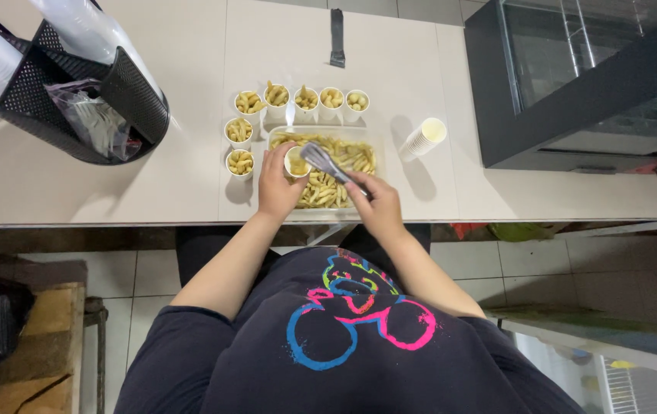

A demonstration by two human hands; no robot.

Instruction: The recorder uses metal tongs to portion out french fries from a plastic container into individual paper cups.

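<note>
White countertop (190,153) fills the view as we look straight down at our own two bare hands, close together but not touching, over a clear plastic tray (378,142) of pale yellow finger-shaped snacks (321,192).

Our left hand (276,184) is wrapped around a small white paper cup (296,162), holding it just above the tray's left part, mouth up. Our right hand (378,203) is closed on the handles of metal tongs (327,162), whose tips reach to the cup's rim. Whether the tips carry a piece now, we cannot tell.

Beyond our left hand, eight filled cups (298,100) stand in a curve around the tray's far left corner. Past our right hand, just beside the tray, a stack of empty paper cups (423,139) lies on its side. Far to the left of our hands sits a black mesh caddy (125,92) with plastic cups and bags. Further off lies a dark flat tool (337,37), and a glass-fronted cabinet (574,77) stands to the right.

To fill well, we judge it best to keep the cup low over the tray, so dropped pieces fall back in, bring the tong tips fully inside the rim before easing the grip, and match the level of the filled cups.
</note>
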